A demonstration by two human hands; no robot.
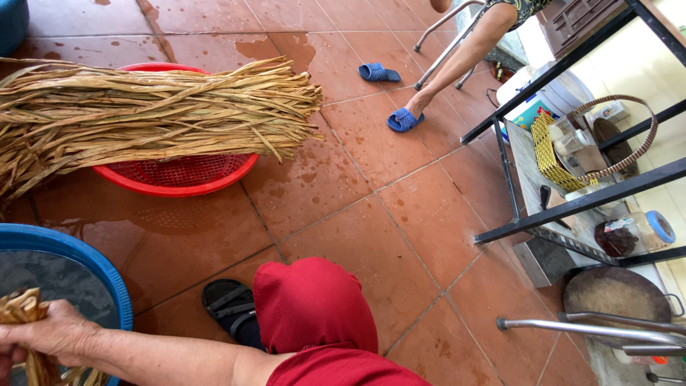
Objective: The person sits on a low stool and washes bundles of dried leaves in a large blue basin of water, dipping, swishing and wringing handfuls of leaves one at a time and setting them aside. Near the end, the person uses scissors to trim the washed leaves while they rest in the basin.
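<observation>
My right hand (51, 334) is at the lower left, over a blue basin (107, 275) of dark water, closed around a small bunch of tan dried plant strips (25, 307). Its bare forearm runs in from a red sleeve at the bottom edge. Only a sliver of my left hand (6, 361) shows at the left border, touching the same strips; its fingers are hidden. A large bundle of the same long dried strips (143, 114) lies across a red plastic basket (179, 175) on the wet tiled floor. My red-clad knee (314, 304) and a black sandal (229, 307) sit beside the basin.
Another person's leg in a blue slipper (404, 119) stands at the back, with a loose blue slipper (377, 72) near it. At the right are a black metal frame (572, 204), a woven yellow basket (554, 154), a jar (636, 232), a round pan (614, 293) and chair legs (446, 43).
</observation>
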